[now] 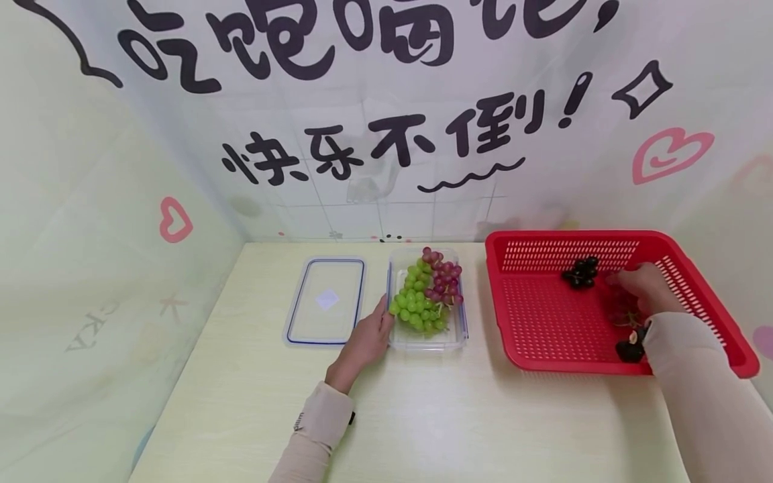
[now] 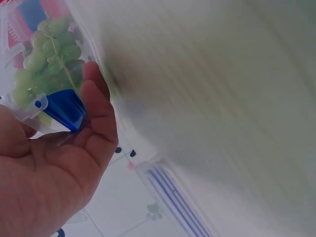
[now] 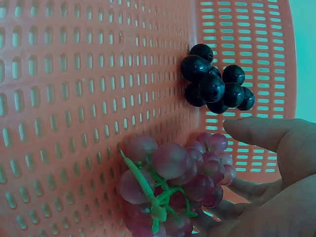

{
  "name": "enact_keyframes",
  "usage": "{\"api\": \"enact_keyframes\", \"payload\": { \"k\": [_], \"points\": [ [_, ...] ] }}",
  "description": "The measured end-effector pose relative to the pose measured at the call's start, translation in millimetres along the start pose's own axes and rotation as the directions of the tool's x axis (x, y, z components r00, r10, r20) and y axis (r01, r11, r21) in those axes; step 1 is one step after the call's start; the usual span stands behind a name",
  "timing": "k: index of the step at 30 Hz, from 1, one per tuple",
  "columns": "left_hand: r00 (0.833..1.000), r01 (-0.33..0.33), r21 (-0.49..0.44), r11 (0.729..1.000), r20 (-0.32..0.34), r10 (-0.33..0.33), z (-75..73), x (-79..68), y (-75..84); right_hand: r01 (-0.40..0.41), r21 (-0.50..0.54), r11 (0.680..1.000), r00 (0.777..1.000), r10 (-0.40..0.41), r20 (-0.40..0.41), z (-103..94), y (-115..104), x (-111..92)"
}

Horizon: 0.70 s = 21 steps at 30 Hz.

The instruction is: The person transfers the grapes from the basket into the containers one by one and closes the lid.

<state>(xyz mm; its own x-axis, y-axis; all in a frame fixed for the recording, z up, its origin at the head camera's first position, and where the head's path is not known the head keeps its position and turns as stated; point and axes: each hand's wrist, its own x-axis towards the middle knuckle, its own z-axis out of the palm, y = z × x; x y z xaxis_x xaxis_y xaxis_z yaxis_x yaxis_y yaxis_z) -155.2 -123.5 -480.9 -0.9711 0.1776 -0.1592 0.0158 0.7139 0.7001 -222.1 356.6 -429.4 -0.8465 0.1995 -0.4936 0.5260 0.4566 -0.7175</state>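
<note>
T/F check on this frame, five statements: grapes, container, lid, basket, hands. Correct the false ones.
1. The clip-lock container holds green grapes and red grapes. True.
2. The lid is fastened on the container. False: the lid lies flat on the table, left of the container.
3. The left hand holds the container's side. True.
4. The right hand is at the lid. False: the right hand is inside the red basket.
5. Black grapes lie in the basket. True.

A basket (image 1: 534, 322) holds reddish grapes (image 3: 173, 160) (one bunch, apparently).
</note>
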Motion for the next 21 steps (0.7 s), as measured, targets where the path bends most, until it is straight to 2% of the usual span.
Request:
{"api": "enact_keyframes", "payload": {
  "k": [7,13,16,21],
  "points": [
    [1.000,0.007,-0.040,0.999,0.011,-0.007,-0.5,-0.9,-0.8,0.037,0.037,0.999,0.999,-0.039,0.035,0.9,6.6,-9.8],
    [1.000,0.014,-0.072,0.997,0.007,-0.014,-1.6,-3.1,-1.4,-0.030,0.114,0.993,0.995,0.018,0.102,-0.8,9.1,-14.0],
    [1.000,0.012,-0.084,0.996,0.005,-0.012,-2.1,-3.6,-1.5,-0.050,0.075,0.996,0.993,0.042,0.106,-2.5,8.6,-13.7],
    [1.000,0.016,-0.079,0.997,0.017,-0.014,-3.0,-1.8,-2.8,-0.029,0.020,0.999,0.996,0.027,0.087,-3.1,8.0,-13.7]
  ]
}}
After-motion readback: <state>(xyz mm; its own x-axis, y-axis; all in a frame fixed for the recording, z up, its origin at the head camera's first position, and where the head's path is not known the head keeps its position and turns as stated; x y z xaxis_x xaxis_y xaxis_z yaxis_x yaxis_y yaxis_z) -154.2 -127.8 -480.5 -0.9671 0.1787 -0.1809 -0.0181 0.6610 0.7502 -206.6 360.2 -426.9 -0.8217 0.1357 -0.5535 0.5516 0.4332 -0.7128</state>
